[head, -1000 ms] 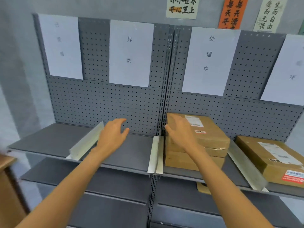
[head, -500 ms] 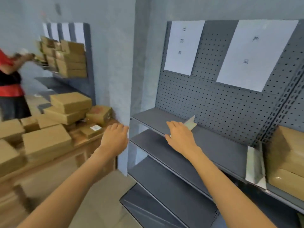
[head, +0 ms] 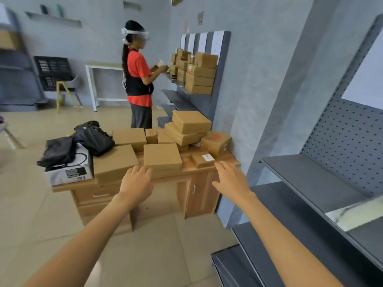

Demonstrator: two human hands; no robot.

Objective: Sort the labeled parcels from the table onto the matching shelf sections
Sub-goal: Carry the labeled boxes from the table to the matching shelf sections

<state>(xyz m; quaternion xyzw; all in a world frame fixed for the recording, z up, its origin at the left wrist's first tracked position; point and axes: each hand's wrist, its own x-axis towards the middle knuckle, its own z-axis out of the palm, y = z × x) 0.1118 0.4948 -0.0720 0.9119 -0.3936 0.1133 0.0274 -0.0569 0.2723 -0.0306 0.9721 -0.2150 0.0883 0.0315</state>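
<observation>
As both arms reach forward, left hand (head: 135, 184) and right hand (head: 232, 179) hang empty, fingers loosely spread, short of wooden table (head: 207, 171). Grey shelf (head: 310, 179) close at right, bare. Cardboard parcels (head: 162, 155) crowd tabletop; small labeled parcel (head: 203, 159) just beyond right fingertips. Black bags (head: 93, 137) at table's left. Farther back, person in red shirt (head: 137, 77) at another parcel-stacked shelf (head: 199, 72).

A wooden desk (head: 226, 162) stands against the grey wall, crowded with brown cardboard parcels (head: 162, 155), some stacked two high at the far right. On its left end sit a white printed box (head: 68, 175) and black bags (head: 94, 137). Right of it, grey metal shelves (head: 310, 179) step down toward the tiled floor (head: 155, 255).
</observation>
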